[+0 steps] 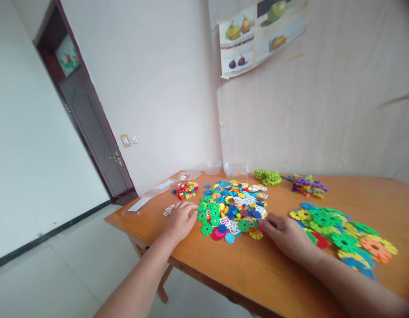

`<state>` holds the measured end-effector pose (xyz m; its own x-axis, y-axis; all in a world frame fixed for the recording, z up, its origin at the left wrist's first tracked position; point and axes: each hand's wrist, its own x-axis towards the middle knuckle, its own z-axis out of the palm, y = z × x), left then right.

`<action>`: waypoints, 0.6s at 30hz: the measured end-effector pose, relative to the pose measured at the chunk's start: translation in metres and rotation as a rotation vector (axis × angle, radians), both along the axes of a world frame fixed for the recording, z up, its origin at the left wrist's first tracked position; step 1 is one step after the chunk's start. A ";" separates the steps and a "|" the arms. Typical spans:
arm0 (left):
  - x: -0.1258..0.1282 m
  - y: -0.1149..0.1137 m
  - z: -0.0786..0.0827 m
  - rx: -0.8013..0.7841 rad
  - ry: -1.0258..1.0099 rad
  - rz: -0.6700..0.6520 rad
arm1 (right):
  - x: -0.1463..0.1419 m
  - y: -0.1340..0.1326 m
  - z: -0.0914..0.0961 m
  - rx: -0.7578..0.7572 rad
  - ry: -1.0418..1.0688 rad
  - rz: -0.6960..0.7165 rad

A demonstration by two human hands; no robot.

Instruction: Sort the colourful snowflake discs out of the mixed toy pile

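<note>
My left hand (183,217) rests at the left edge of a mixed pile of colourful plastic notched discs (221,210), fingers stretched out and holding nothing I can see. Beside its fingers lie white lattice pieces (168,210). My right hand (287,232) is at the pile's right edge, thumb and fingers pinched together on a pink notched disc (261,227); part of that disc is hidden. More white lattice pieces (233,227) and a green disc (245,225) lie between my hands.
Larger flower-shaped discs (345,242) are heaped on the right. Behind stand small bricks (186,191), lime-green pieces (267,176), purple pieces (307,184) and clear plastic boxes (236,170). A clear lid (148,198) lies along the left edge of the wooden table (217,265).
</note>
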<state>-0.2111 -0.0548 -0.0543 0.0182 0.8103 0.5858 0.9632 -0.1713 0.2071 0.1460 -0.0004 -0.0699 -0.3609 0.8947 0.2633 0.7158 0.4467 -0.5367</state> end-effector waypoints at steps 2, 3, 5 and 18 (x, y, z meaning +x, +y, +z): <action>0.016 -0.002 0.000 -0.010 -0.014 -0.103 | 0.000 0.000 0.001 0.000 -0.002 0.001; 0.023 -0.003 0.000 -0.015 -0.020 -0.139 | 0.000 -0.001 0.001 -0.001 -0.005 0.000; 0.036 -0.005 0.002 -0.037 -0.026 -0.190 | 0.000 -0.001 0.001 -0.007 -0.008 -0.002; 0.054 -0.001 0.001 -0.130 0.017 -0.155 | -0.001 0.002 -0.001 -0.042 0.007 -0.022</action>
